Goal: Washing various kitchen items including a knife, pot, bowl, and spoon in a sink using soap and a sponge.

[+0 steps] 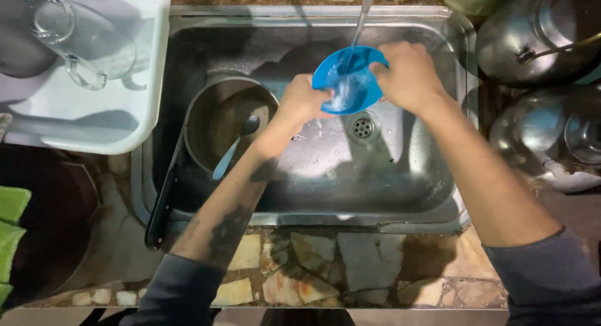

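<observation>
Both arms are reaching forward from the near counter edge over the sink, sleeves pushed up to mid-forearm. Left forearm is angling up and to the right, with dark smudges showing on its skin. Left hand (302,101) is curling its fingers in a closed grip, knuckles up. Right forearm is angling up and to the left. Right hand (408,76) is gripping likewise, wrist bent slightly, close beside the left hand.

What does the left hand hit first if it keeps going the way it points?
The left hand points up-right and already touches the blue bowl; beyond that is probably the water stream, though depth is unclear.
</observation>
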